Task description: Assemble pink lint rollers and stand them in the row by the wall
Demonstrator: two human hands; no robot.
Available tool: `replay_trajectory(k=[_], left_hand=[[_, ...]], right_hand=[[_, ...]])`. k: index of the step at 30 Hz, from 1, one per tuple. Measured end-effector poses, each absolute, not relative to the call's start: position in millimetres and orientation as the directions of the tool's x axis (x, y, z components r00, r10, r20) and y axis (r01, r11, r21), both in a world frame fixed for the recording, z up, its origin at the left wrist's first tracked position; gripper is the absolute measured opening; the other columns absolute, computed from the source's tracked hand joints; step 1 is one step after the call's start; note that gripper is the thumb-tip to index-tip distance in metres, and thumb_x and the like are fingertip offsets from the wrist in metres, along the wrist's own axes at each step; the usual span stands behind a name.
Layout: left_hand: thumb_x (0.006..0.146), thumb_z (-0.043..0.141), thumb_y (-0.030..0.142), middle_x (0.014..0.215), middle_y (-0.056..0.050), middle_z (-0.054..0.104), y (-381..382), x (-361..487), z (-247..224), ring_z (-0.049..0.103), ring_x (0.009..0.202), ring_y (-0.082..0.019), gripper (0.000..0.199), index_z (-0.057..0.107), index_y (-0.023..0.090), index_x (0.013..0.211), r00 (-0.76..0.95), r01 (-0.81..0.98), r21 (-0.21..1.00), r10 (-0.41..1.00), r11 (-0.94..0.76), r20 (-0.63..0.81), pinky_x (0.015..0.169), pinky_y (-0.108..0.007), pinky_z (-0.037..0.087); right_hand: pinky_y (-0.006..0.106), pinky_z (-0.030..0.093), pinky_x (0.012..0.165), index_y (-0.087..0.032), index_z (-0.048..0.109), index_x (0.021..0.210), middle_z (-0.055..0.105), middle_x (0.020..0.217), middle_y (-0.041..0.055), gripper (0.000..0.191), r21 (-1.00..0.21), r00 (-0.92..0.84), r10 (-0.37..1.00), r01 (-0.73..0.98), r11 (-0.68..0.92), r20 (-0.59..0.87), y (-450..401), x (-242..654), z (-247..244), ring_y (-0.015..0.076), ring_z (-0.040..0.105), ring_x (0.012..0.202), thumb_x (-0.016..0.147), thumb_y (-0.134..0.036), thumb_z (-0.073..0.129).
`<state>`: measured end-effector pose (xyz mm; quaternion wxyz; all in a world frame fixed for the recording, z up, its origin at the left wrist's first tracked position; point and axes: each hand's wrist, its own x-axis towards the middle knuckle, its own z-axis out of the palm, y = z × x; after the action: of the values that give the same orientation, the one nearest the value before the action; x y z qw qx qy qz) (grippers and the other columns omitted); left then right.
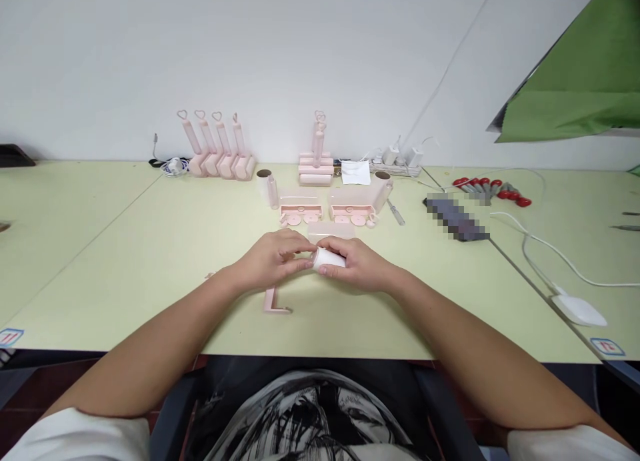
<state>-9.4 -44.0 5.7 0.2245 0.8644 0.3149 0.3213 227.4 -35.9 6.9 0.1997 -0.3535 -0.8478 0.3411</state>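
Note:
My right hand (357,264) is wrapped round a white lint-roller roll (331,258), holding it nearly level above the table. At the roll's left end, which looks pinkish, the thumb and fingertips of my left hand (287,255) are pinched closed. An L-shaped pink plastic piece (273,304) lies on the table below my left hand. Just beyond my hands is a translucent pale pink cover (330,231). Farther back are two open pink cases (301,209) with round pink discs (294,219) in front of them.
Upright rolls with brown cores (264,181) flank the cases. Assembled pink rollers with heart loops (213,147) line the wall. To the right are a screwdriver (396,212), a phone (456,217), red-handled tools (493,189), a white charger (580,309) and its cable. A power strip (400,167) sits behind.

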Motion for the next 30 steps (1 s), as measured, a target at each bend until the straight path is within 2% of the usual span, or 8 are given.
replay_trajectory(k=[10,15,23,30], left_hand=[[0.089,0.061,0.033,0.104,-0.008,0.074,-44,-9,7,0.066,0.093,-0.02,0.029,0.07,0.023,0.115,0.632,0.454,0.535,0.681,-0.712,0.37,0.086,-0.033,0.051],[0.085,0.063,0.033,0.101,-0.006,0.075,-46,-9,8,0.067,0.085,-0.018,0.034,0.069,0.024,0.118,0.609,0.493,0.578,0.732,-0.65,0.304,0.08,-0.029,0.052],[0.083,0.064,0.032,0.104,-0.004,0.075,-49,-9,9,0.069,0.087,-0.018,0.038,0.068,0.024,0.119,0.605,0.51,0.588,0.748,-0.628,0.274,0.08,-0.028,0.052],[0.079,0.065,0.027,0.098,-0.002,0.077,-53,-5,13,0.069,0.085,-0.018,0.037,0.071,0.024,0.115,0.624,0.52,0.587,0.745,-0.621,0.237,0.078,-0.026,0.051]], right_hand=[[0.028,0.043,0.071,-0.021,0.064,0.11,0.068,0.098,0.004,0.032,-0.695,-0.681,0.728,0.486,0.53,0.08,-36,229,10,0.0189,0.06,0.082,0.086,-0.043,0.064],[0.028,0.043,0.068,-0.022,0.065,0.111,0.07,0.097,0.0047,0.033,-0.671,-0.692,0.717,0.492,0.555,0.085,-39,229,13,0.0198,0.061,0.082,0.086,-0.044,0.063],[0.03,0.044,0.072,-0.023,0.064,0.115,0.071,0.1,0.0052,0.035,-0.643,-0.7,0.71,0.51,0.572,0.076,-41,230,15,0.021,0.062,0.085,0.087,-0.043,0.063],[0.032,0.044,0.072,-0.021,0.064,0.117,0.07,0.098,0.0068,0.036,-0.581,-0.721,0.692,0.548,0.601,0.036,-44,229,18,0.022,0.061,0.084,0.087,-0.041,0.063]])
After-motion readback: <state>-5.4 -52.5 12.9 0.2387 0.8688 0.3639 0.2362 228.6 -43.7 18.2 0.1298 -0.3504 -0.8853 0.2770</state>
